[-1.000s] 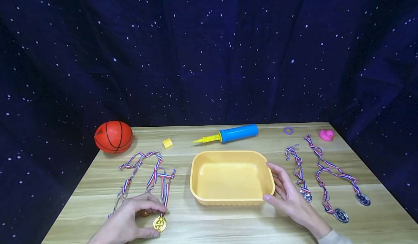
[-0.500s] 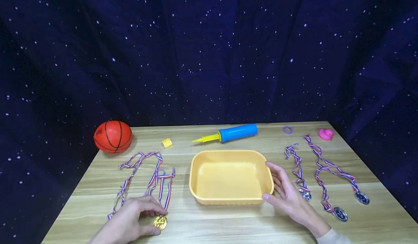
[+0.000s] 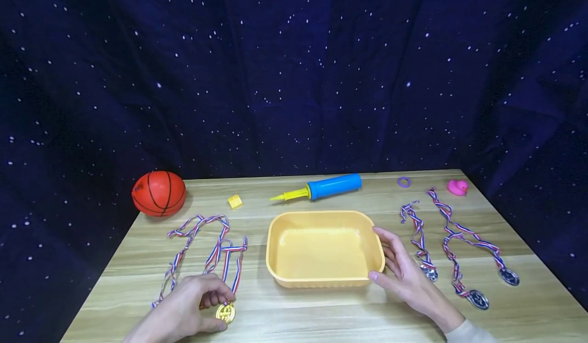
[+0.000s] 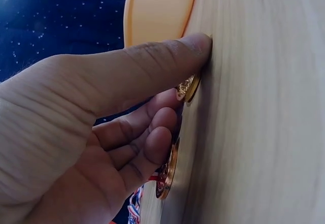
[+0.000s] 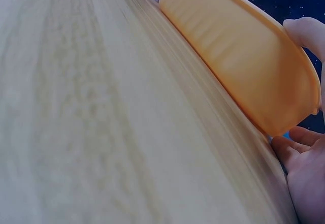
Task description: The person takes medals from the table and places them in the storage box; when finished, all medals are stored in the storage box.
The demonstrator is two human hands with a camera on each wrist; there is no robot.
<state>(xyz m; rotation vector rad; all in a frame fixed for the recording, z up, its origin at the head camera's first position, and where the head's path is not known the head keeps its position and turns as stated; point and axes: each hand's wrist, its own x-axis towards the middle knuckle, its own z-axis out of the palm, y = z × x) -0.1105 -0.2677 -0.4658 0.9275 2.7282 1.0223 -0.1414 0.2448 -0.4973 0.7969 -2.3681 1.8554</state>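
In the head view my left hand (image 3: 181,304) bends over a gold medal (image 3: 225,313) on a striped ribbon, thumb at its near edge and fingertips at its far edge. The left wrist view shows the thumb (image 4: 152,64) reaching down to the wood beside that medal. Under the curled lower fingers lies a copper-coloured medal (image 4: 167,176), mostly hidden in the head view. My right hand (image 3: 404,276) holds the right end of a yellow plastic basin (image 3: 326,283), thumb on the near corner of the rim, fingers along the side. Nothing lies in the basin.
Tangled medal ribbons (image 3: 181,253) lie on the left. Silver medals (image 3: 479,299) with ribbons lie on the right. Along the back are a small basketball (image 3: 159,193), a yellow toy block (image 3: 235,201), a blue hand pump (image 3: 335,186), a purple ring (image 3: 404,182) and a pink duck (image 3: 457,187).
The gold medal and the left fingertips have shifted very slightly, and its ribbon lies a little differently. The copper-coloured medal has gone behind the left hand. My right hand and the basin stay put.
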